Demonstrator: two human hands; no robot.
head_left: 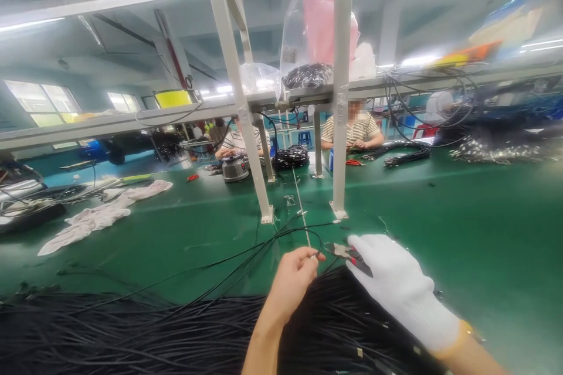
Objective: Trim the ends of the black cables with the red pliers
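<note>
1. Cable [275, 238], thin and black, runs among a few others over the near half of the green surface [461, 222] and bends in a small loop into the fingers of our left hand [298, 269].
2. Our left hand, bare, is drawn into a pinch, thumb and forefinger together on that cable.
3. Our right hand [387, 281], in a white glove with a yellow cuff, is partly curled, thumb and fingers set round the red-and-black handles of diagonal cutters [339, 250].
4. The cutters' head points at our left hand, just beside the pinched cable; we cannot tell how far its jaws stand apart.
5. Below both hands we see a broad heap of black cables [109, 334] along the near edge of the surface, hiding it.
6. Toward the left edge lies a crumpled white cloth [99, 217].
7. Beyond our hands, metal legs [341, 146] stand on the surface and carry a shelf [202, 114] with a clear plastic bag [292, 41] on it.
8. Near the far edge, a coil of black cables [291, 157] lies between the legs, with a round grey device [235, 169] left of it.
9. At the far edge we face a person in a striped shirt [356, 130], both hands low over the surface.
</note>
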